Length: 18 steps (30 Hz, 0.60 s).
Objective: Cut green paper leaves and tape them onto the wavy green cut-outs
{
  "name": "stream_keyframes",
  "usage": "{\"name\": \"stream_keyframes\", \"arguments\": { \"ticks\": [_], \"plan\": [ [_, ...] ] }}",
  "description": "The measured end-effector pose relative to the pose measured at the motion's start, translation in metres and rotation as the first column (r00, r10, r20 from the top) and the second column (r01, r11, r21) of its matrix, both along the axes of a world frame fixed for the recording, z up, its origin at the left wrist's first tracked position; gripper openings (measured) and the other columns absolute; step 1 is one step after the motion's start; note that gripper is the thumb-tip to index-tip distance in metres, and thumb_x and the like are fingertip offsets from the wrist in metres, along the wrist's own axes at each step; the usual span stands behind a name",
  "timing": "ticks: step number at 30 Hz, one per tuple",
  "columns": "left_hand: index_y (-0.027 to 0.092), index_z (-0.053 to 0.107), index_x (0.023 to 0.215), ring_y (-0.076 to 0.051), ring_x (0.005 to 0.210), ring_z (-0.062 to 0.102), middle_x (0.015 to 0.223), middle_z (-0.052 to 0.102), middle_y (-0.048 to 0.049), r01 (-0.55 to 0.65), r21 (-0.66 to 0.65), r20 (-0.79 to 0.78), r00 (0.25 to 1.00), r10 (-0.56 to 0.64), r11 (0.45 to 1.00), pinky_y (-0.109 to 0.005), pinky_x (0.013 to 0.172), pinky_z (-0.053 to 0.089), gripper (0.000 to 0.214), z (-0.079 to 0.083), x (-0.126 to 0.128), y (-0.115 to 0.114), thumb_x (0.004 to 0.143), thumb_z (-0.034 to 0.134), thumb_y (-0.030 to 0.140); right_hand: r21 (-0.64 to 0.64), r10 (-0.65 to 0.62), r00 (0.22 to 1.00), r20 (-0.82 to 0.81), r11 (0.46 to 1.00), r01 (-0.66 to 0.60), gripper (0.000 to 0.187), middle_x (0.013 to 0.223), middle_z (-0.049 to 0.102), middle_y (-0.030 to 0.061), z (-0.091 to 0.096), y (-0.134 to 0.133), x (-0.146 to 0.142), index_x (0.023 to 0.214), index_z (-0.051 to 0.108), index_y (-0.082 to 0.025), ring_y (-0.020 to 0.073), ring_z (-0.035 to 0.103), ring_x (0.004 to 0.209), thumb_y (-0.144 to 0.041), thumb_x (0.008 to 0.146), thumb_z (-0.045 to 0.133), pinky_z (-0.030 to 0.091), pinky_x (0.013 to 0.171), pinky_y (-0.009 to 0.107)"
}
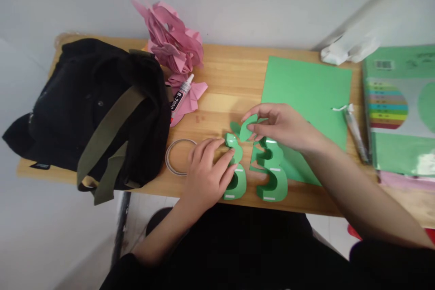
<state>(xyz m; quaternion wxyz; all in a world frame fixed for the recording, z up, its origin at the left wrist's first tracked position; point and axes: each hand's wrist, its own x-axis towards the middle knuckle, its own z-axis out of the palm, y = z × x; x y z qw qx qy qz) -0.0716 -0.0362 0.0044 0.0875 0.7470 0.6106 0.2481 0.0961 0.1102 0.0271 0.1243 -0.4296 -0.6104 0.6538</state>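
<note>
My right hand point(277, 123) pinches a small curved piece of green paper point(249, 128) between thumb and fingers, above the table. Spread over the left side of a green paper shape point(240, 182) is my left hand point(209, 170), its fingertips resting on the paper. This shape stands up in relief, with curved sides and small white strips on top; my fingers hide part of it. Just to its right is a similar green paper figure point(280, 181) shaped like a 3, also with white strips. A flat green paper sheet point(306, 84) lies under my right forearm.
A roll of tape point(168, 158) lies left of my left hand. Further left are a black bag point(91, 72), crumpled pink paper point(173, 38) and a glue tube point(181, 93). Toward the right are a white tube point(356, 133), white tissue point(336, 52) and a green paper pack point(390, 145).
</note>
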Motion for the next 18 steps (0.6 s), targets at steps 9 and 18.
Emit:
{"name": "stream_keyframes", "arguments": {
  "ticks": [9, 18],
  "plan": [
    [0.017, 0.068, 0.105, -0.03, 0.11, 0.051, 0.118, 0.059, -0.0136, -0.03, 0.032, 0.003, 1.0, 0.029, 0.999, -0.05, 0.093, 0.042, 0.023, -0.002, 0.0, 0.001, 0.086, 0.059, 0.024, 0.195, 0.145, 0.989, -0.02, 0.971, -0.138, 0.013, 0.069, 0.063, 0.0, -0.009, 0.008, -0.004, 0.086, 0.066, -0.017, 0.0112, 0.056, 0.06, -0.025, 0.075, 0.064, 0.046, 0.057, 0.026],
    [0.017, 0.069, 0.102, -0.029, 0.107, 0.053, 0.113, 0.062, -0.0136, -0.083, 0.116, -0.003, 0.997, 0.084, 0.99, -0.049, 0.092, 0.042, 0.021, -0.008, 0.004, 0.002, 0.084, 0.061, 0.024, 0.213, 0.295, 0.954, -0.06, 0.937, -0.277, 0.012, 0.073, 0.065, -0.0011, -0.009, 0.022, -0.011, 0.087, 0.066, -0.017, 0.0088, 0.052, 0.06, -0.021, 0.075, 0.063, 0.042, 0.054, 0.023]
  ]
}}
